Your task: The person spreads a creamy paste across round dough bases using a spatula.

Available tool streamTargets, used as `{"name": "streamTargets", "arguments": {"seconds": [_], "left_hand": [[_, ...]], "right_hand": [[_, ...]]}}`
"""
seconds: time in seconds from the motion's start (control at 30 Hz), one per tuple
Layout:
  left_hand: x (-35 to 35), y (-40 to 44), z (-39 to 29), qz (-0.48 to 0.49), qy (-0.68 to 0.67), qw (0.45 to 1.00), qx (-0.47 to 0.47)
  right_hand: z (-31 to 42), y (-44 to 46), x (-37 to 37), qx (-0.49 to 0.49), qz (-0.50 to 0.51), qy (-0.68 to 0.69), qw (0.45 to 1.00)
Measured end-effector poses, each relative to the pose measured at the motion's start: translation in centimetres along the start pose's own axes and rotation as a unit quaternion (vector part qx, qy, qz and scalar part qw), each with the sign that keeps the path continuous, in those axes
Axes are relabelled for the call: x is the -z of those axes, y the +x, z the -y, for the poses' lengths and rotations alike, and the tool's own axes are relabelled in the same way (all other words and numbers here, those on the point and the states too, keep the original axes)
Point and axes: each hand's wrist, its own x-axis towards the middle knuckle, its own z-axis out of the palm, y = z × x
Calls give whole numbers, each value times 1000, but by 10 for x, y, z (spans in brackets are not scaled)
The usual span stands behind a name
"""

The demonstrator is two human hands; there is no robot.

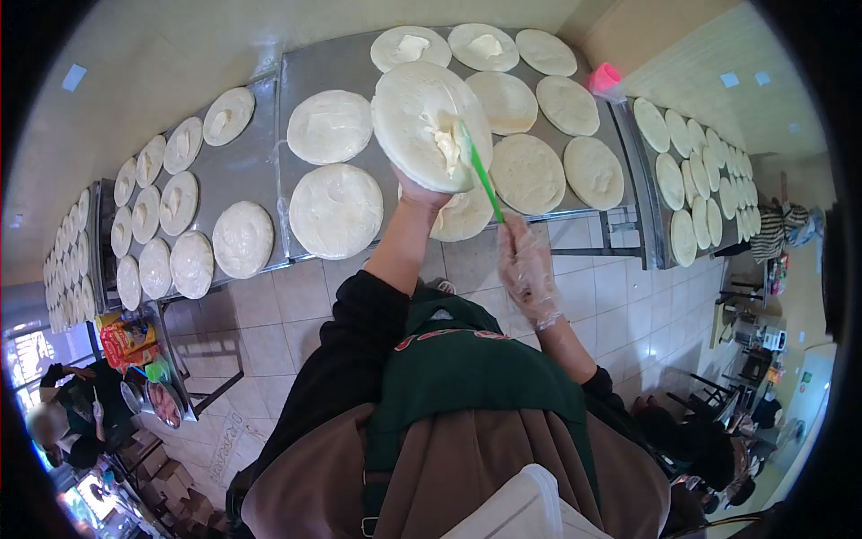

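My left hand [420,190] holds up a round, flat dough disc [413,108] from below, tilted over the metal table [310,79]. A pale yellow, creamy spread [446,148] lies on the disc's right part. In a clear plastic glove, my right hand [528,268] grips the handle of a green spatula [485,180], whose tip touches the spread. More discs lie on the table around the held one, such as a glossy disc [335,211] to its lower left. Two at the back carry pale dollops [413,47].
A pink cup [606,75] stands at the table's back right corner. Further tables with discs extend left and right [669,180]. A bowl [165,404] and red-yellow packets [126,341] are at lower left, near a person [81,404]. Other people are at far right.
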Motion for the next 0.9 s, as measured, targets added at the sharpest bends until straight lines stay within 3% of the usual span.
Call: {"name": "streamTargets", "arguments": {"seconds": [0.07,0.17,0.4,0.5,0.57,0.67,0.77,0.8,0.83,0.87,0.9], "left_hand": [[6,7,8,-48,150,984,-83],[22,10,2,-60,190,977,-79],[39,7,9,-75,119,990,-21],[53,7,7,-77,130,988,-17],[62,11,9,-82,122,989,-5],[44,6,12,-36,72,997,3],[27,5,5,-2,45,999,2],[16,4,2,19,-8,999,40],[7,3,1,19,-7,999,40],[-2,2,0,12,45,999,25],[-6,2,-1,5,98,995,9]], "right_hand": [[8,-3,0,-14,25,8,1000],[17,-6,-7,-21,27,51,998],[16,-1,-9,1,40,107,993],[14,1,-12,-60,94,187,976],[17,3,-10,-93,114,341,929],[28,13,5,-150,73,358,919],[-2,22,5,-113,18,297,948],[-14,25,4,-113,18,298,948],[-26,28,2,-93,-16,214,972],[-33,29,0,-73,-50,129,988],[-29,29,1,-72,-50,129,988]]}}
